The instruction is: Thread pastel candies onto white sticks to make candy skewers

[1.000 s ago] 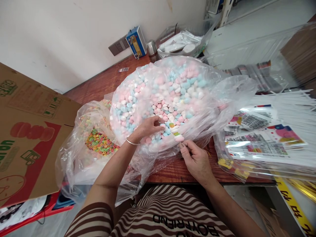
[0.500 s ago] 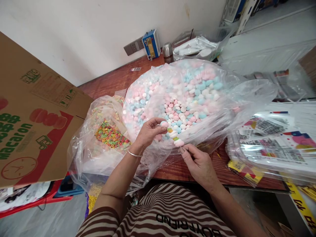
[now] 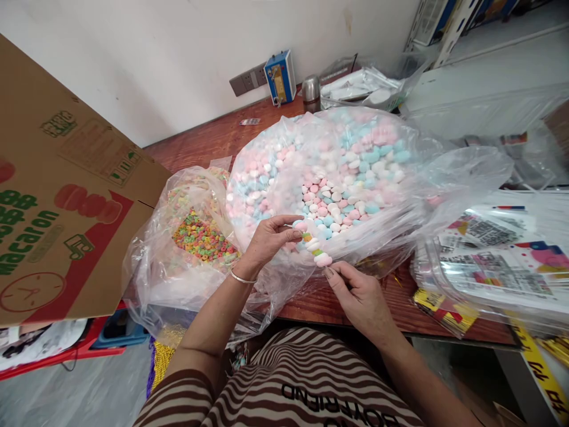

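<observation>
Between my hands runs a short slanting row of candies (image 3: 313,245), pink, white, orange and green pieces lined up one against another. Whatever joins them is too thin to make out. Thumb and fingers of my left hand (image 3: 272,240) are closed at the upper end, by a pink piece. At the lower end, just under a pinkish-white piece, my right hand (image 3: 362,299) pinches with thumb and forefinger. Right behind them lies a large clear bag of pink, white and blue candies (image 3: 324,204), its mouth open. Left of it, another open bag holds small colourful rings (image 3: 202,240).
A cardboard box (image 3: 66,196) stands at the left. Printed packages (image 3: 502,243) in a clear plastic tray fill the right side. Along the wall are a blue device (image 3: 281,78), a metal flask (image 3: 311,93) and a bag of white packets (image 3: 364,86). The wooden tabletop (image 3: 306,308) ends near my body.
The whole view has shifted slightly, so the bags and wall items appear a little further right. My hands keep nearly the same grip on the row of candies.
</observation>
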`<action>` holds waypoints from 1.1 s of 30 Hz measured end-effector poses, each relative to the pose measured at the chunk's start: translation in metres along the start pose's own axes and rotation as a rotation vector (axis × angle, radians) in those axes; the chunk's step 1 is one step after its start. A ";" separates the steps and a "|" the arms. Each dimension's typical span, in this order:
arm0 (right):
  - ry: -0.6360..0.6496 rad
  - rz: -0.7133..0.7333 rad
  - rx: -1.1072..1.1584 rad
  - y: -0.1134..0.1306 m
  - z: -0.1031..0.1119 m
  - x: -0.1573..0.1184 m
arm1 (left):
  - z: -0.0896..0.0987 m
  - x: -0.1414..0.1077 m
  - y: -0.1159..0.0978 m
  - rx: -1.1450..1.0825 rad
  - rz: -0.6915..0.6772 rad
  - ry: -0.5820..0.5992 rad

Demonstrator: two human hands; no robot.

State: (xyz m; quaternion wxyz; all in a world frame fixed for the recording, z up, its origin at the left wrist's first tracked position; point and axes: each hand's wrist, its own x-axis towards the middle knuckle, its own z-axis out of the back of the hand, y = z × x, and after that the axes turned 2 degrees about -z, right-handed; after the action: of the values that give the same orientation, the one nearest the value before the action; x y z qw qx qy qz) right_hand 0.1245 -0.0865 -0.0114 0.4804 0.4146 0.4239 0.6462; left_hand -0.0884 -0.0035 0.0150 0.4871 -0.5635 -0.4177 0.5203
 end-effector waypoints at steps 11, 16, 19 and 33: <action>0.018 -0.038 0.012 -0.001 -0.002 0.001 | 0.002 -0.001 -0.001 0.168 -0.097 0.011; 0.012 -0.083 0.051 0.002 -0.005 0.001 | 0.000 -0.003 -0.002 0.280 -0.261 0.016; -0.011 -0.105 0.075 0.004 -0.009 0.000 | -0.003 -0.004 0.001 0.317 -0.323 0.000; -0.111 -0.063 0.056 0.004 -0.029 -0.003 | -0.026 -0.012 0.012 -0.095 -0.126 -0.044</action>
State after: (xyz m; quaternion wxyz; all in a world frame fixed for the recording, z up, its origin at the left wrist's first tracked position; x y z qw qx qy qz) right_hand 0.0968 -0.0946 -0.0166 0.5113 0.4494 0.4274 0.5949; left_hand -0.0646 -0.0199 0.0046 0.4821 -0.5473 -0.4871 0.4804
